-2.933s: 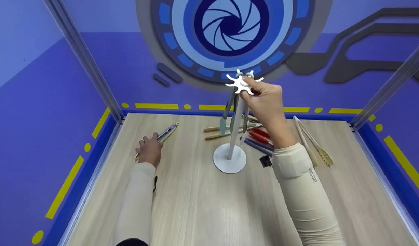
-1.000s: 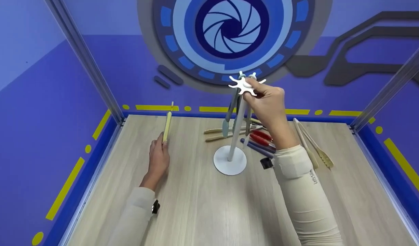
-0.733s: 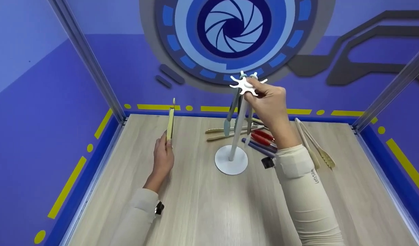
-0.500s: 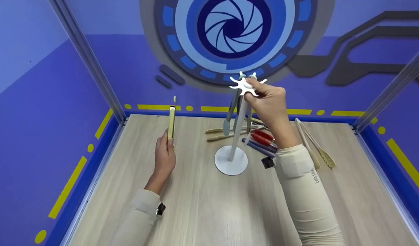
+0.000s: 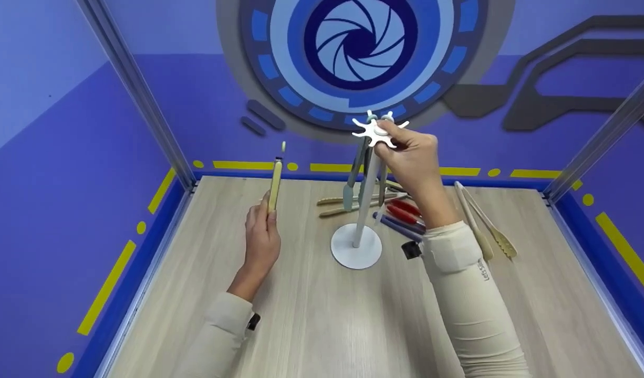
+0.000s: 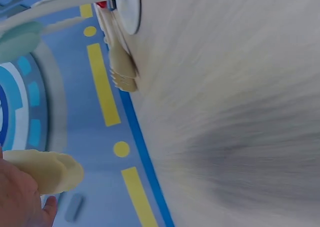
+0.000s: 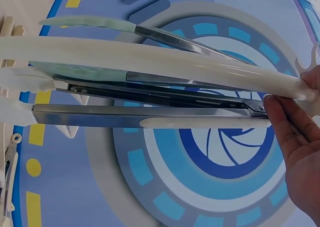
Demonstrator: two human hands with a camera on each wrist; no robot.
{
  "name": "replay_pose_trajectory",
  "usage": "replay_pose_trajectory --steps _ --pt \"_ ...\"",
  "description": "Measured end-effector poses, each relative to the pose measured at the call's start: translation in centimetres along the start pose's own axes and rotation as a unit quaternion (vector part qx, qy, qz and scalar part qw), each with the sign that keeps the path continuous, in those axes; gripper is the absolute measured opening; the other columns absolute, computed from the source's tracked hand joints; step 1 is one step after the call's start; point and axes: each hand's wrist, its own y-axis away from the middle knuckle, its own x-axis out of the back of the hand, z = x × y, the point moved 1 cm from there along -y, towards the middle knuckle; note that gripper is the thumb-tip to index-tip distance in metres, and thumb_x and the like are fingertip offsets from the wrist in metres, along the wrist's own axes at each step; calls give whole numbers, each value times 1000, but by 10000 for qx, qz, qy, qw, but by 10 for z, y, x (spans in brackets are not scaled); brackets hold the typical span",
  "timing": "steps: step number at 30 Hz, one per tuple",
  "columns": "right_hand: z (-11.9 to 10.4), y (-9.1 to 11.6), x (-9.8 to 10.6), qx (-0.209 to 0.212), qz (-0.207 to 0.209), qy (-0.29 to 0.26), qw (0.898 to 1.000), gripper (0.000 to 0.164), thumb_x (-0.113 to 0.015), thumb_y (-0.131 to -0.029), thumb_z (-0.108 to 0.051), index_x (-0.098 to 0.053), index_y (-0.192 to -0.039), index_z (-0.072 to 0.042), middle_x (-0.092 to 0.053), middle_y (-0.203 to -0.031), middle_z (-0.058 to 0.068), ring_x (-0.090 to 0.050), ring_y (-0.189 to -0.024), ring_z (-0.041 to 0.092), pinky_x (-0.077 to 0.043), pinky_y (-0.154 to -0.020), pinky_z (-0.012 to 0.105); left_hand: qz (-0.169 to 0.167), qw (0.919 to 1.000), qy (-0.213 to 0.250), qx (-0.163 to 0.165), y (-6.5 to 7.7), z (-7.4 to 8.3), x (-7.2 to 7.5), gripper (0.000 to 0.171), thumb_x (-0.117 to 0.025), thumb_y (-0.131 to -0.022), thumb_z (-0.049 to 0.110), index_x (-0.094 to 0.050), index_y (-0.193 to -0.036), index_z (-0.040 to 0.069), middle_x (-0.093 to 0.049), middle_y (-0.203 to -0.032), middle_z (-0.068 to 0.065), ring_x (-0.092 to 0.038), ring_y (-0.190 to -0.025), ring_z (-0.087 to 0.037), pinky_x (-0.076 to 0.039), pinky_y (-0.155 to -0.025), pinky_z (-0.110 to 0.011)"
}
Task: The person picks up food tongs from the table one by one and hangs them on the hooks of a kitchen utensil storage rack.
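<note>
My left hand (image 5: 262, 239) grips pale yellow tongs (image 5: 274, 184) held upright, their ring end on top, left of the white stand (image 5: 356, 247). In the left wrist view, a cream scalloped tip (image 6: 47, 172) sticks out past the left hand (image 6: 20, 197). With thumb and fingers, my right hand (image 5: 414, 157) pinches the white hooked top (image 5: 372, 134) of the stand. Two tongs hang from its hooks: one pair with green tips (image 7: 85, 72), the other with whitish tips (image 7: 20, 112). The right wrist view shows the right hand (image 7: 302, 157) at the pole's (image 7: 150, 57) upper end.
Right of and behind the stand lie tan tongs (image 5: 335, 211), red tongs (image 5: 404, 212) and blue tongs (image 5: 398, 227). Farther right, beige tongs (image 5: 492, 231) lie spread on the wooden table (image 5: 322, 320). Blue panels (image 5: 185, 105) wall in the back and sides.
My left hand has picked the yellow tongs up from the table, turned them upright and moved right, toward the stand. My right hand stays on the stand's top.
</note>
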Motion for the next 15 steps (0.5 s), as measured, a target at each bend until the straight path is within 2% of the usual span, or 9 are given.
replay_pose_trajectory --steps 4,9,15 --pt "1 0 -1 -30 10 -47 10000 30 -76 -86 3 -83 -115 -5 -82 -109 21 -65 -70 -10 -55 -64 10 -17 9999 19 -119 -3 12 0 50 -47 -114 17 -42 -163 7 -57 -121 -19 -53 -104 -24 -45 -88 -41" --pt "2 0 -2 23 38 -35 10000 30 -77 -85 2 -84 -114 -5 -82 -108 20 -64 -70 -10 -54 -64 10 91 9990 86 -426 -8 28 0 50 -50 -113 14 -44 -162 4 -58 -119 -19 -53 -102 -23 -48 -87 -42" --pt "1 0 -4 -94 15 -204 9997 32 -76 -85 4 -83 -115 -5 -81 -110 21 -67 -72 -8 -56 -64 11 125 9977 123 -660 -13 41 -4 49 -51 -112 13 -46 -160 2 -59 -119 -20 -56 -104 -27 -49 -90 -46"
